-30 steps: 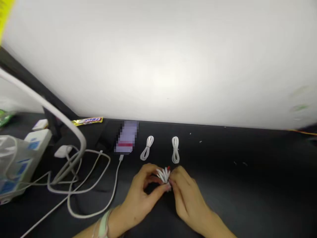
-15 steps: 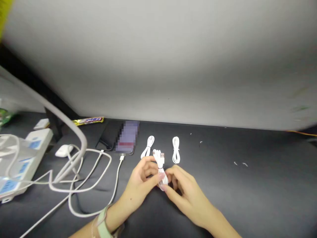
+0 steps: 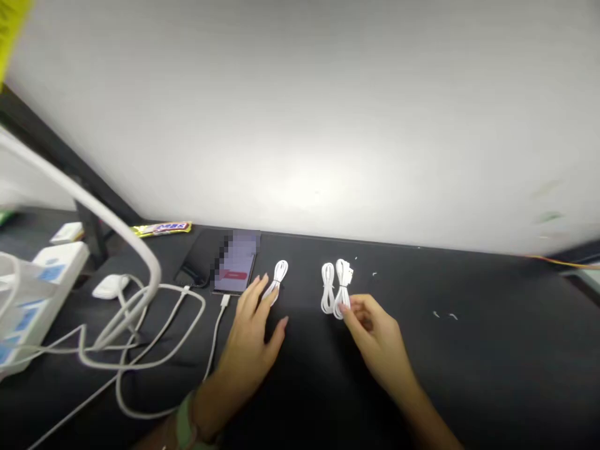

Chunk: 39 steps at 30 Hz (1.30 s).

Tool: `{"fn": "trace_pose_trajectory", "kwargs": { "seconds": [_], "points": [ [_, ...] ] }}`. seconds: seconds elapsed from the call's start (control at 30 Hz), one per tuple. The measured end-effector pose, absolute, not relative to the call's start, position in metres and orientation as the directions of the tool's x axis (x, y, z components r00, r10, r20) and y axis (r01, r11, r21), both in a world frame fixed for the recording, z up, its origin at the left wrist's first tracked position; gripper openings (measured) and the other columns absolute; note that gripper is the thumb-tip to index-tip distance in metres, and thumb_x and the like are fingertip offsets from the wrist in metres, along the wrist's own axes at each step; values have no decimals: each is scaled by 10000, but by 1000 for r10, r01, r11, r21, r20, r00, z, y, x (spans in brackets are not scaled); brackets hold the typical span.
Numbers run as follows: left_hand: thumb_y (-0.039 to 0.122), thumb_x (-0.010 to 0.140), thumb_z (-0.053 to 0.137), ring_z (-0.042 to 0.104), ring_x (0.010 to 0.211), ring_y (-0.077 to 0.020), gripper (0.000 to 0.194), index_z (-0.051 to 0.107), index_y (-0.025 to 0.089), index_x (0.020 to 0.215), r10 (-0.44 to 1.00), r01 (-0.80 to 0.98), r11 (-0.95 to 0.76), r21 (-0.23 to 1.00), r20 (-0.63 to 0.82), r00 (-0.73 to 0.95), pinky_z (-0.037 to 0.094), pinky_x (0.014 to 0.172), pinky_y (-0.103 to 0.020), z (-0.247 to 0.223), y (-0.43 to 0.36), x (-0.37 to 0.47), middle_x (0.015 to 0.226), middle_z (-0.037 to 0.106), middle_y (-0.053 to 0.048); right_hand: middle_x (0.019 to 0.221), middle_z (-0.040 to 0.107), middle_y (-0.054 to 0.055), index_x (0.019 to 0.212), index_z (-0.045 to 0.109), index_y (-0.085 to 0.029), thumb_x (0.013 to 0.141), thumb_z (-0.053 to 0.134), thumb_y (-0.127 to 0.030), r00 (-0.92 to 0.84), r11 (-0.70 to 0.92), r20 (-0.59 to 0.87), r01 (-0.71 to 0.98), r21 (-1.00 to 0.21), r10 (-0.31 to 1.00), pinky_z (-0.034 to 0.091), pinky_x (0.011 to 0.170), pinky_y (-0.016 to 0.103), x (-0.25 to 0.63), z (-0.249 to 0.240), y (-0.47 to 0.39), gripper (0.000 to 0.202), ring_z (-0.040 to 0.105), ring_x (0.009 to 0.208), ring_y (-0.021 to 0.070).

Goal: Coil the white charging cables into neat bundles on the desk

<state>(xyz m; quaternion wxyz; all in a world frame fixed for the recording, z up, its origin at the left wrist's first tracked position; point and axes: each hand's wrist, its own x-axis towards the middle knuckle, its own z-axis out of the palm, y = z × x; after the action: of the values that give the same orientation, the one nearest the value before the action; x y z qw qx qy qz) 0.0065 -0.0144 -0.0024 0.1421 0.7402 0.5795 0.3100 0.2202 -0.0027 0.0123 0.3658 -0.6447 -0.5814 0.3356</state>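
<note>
Between the thumb and fingers of my right hand (image 3: 375,334) is the lower end of a white coiled cable (image 3: 344,281), tied at its middle. Just left of it, close alongside, a second tied white cable (image 3: 327,287) lies on the black table. My left hand (image 3: 250,331) is spread, palm down, with its fingertips at the lower end of a third white coiled cable (image 3: 280,273). Those fingers partly cover that cable's lower loop. A green watch band (image 3: 184,422) is on my left wrist.
A phone (image 3: 235,262) with a white cable plug below it lies left of the coils. Farther left are a snack bar (image 3: 164,229), looping white cables (image 3: 140,362), a white earbud case (image 3: 110,286) and a white power strip (image 3: 47,300). Small white scraps (image 3: 444,315) lie right.
My left hand has let go of the held cable and moved left, fingers opening over the left coil. My right hand has carried the held cable up and right, beside the other coil.
</note>
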Motion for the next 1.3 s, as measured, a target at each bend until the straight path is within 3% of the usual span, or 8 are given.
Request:
{"fn": "trace_pose_trajectory", "kwargs": {
  "seconds": [0.07, 0.2, 0.33, 0.57, 0.67, 0.8, 1.03, 1.3],
  "points": [
    [245, 847, 516, 412, 1246, -271, 404, 493, 187, 1246, 954, 807, -276, 522, 251, 164, 376, 1012, -458, -5, -14, 6, 1351, 452, -120, 663, 579, 10, 849, 608, -168, 833, 537, -431, 78, -38, 6, 540, -841, 997, 386, 497, 231, 218, 10, -2, 273, 494, 529, 134],
    [270, 871, 472, 578, 916, -217, 222, 607, 237, 1044, 982, 838, -186, 513, 93, 162, 452, 819, -369, 3, -16, 8, 1009, 615, -59, 620, 568, -6, 834, 626, -171, 839, 531, -376, 3, 75, 100, 635, -769, 995, 368, 477, 227, 204, 3, -6, 227, 450, 469, 115],
    [294, 867, 466, 576, 783, -182, 164, 609, 242, 928, 989, 846, -94, 525, -49, 140, 425, 714, -294, 16, -16, 11, 842, 614, -17, 624, 592, 0, 829, 648, -169, 836, 533, -357, -27, 148, 179, 692, -707, 983, 375, 488, 238, 193, -6, -7, 221, 447, 452, 114],
    [310, 807, 525, 585, 638, -152, 162, 492, 228, 943, 976, 726, 126, 677, -217, 33, 338, 572, -239, 15, -18, 8, 735, 633, 27, 726, 674, 34, 934, 631, -167, 869, 527, -415, -24, 166, 247, 804, -571, 969, 402, 539, 245, 192, -9, -4, 277, 514, 484, 125],
    [384, 817, 521, 596, 590, -166, 223, 472, 226, 967, 976, 698, 172, 695, -215, -27, 302, 539, -240, 14, -17, 8, 676, 641, 31, 654, 636, 14, 829, 601, -181, 850, 547, -456, -30, 156, 235, 829, -537, 972, 364, 498, 233, 192, -6, -10, 281, 525, 481, 128],
    [381, 807, 534, 609, 599, -178, 266, 470, 220, 1008, 978, 705, 183, 685, -202, -58, 304, 545, -244, 14, -15, 7, 691, 661, 24, 635, 625, 14, 770, 591, -192, 867, 532, -373, -105, 190, 179, 804, -563, 978, 374, 505, 234, 190, -8, -15, 214, 543, 499, 135],
    [313, 811, 521, 607, 615, -167, 300, 423, 200, 1071, 979, 606, 179, 775, -200, -35, 409, 605, -278, 8, -12, 1, 725, 646, 16, 893, 654, 95, 1059, 621, -152, 914, 414, -244, -216, 269, 164, 691, -671, 962, 445, 607, 277, 190, -6, -15, 269, 599, 671, 178],
    [335, 841, 530, 611, 727, -154, 289, 364, 220, 1047, 981, 89, 181, 980, -186, 60, 514, 587, -265, 7, -19, 16, 792, 570, 17, 723, 622, 19, 898, 668, -175, 905, 492, -352, -318, 127, -23, 442, -888, 948, 377, 518, 226, 177, 10, -24, 250, 490, 525, 113]
  ]
}}
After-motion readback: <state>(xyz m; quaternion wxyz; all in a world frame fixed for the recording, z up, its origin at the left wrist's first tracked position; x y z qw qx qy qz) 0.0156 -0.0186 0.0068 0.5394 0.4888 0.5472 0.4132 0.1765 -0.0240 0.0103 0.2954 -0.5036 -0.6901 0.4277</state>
